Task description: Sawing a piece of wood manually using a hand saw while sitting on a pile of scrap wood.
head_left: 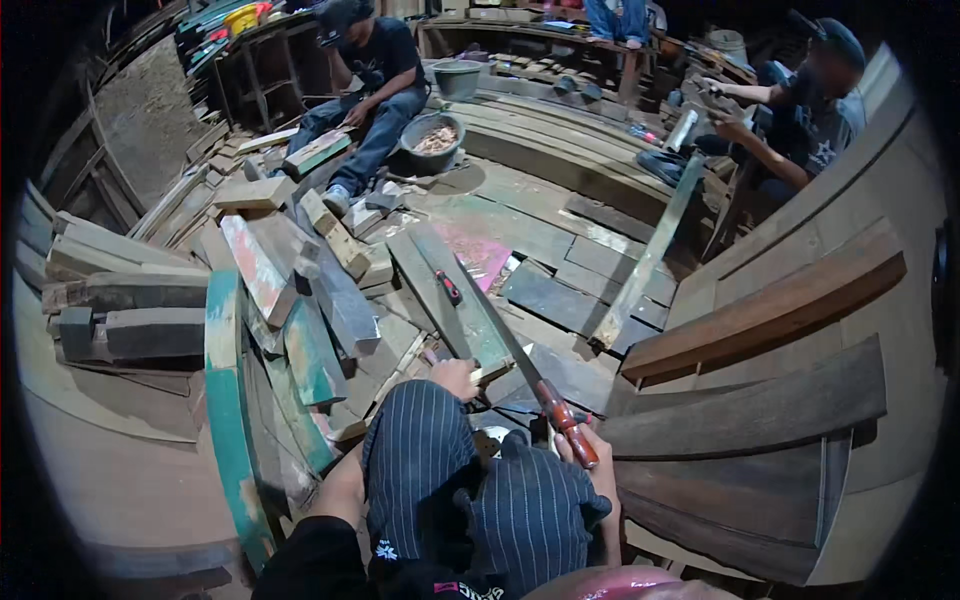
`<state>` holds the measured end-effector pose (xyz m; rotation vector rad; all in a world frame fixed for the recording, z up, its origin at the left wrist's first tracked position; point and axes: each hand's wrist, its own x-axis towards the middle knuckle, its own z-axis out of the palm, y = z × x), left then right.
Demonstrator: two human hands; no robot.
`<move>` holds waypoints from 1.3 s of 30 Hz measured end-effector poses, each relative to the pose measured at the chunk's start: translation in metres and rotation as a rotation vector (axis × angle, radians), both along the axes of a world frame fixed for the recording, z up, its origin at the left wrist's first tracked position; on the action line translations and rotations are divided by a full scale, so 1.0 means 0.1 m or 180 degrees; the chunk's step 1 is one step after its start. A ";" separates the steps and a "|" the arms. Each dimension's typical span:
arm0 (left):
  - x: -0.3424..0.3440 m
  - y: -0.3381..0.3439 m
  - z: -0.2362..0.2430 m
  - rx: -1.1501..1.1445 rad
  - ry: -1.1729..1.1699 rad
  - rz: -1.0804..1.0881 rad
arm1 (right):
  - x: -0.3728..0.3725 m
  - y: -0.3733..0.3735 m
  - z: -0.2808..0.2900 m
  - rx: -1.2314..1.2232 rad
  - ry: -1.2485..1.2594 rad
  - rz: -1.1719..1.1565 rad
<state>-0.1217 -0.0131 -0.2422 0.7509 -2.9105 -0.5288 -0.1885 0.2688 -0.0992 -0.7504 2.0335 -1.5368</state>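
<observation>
A long, narrow-bladed tool with a red-brown handle, like a machete, slants up and left from beside my right knee. My right hand is closed around its handle, partly hidden behind it. The dark blade lies along the right side of a grey-green plank. At the plank's near end, just beyond my left knee, my left hand is closed on the wood; its fingertips are hard to see. A small red and black tool rests on top of the plank.
Wood offcuts are piled to the left, with a curved teal board. Thick beams lie at right. One person sits beyond, near a bucket of chips; another person works at far right. A pink sheet lies ahead.
</observation>
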 end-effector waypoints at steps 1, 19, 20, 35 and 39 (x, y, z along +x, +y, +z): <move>-0.04 0.02 0.04 0.0038 -0.0012 -0.0021 | -0.04 0.03 -0.07 -0.0006 -0.0107 0.0055; -0.05 0.01 -0.04 0.0144 0.0009 0.0088 | -0.05 0.08 -0.21 -0.0024 0.0222 0.0080; -0.05 0.02 -0.01 0.0132 -0.0020 0.0097 | -0.06 0.08 -0.21 -0.0018 0.0227 0.0084; -0.05 0.04 -0.02 0.0201 0.0021 0.0017 | -0.07 0.11 -0.25 -0.0120 0.0445 0.0045; -0.04 0.07 0.07 0.0057 0.0082 -0.0007 | -0.07 0.10 -0.26 -0.0110 0.0364 0.0063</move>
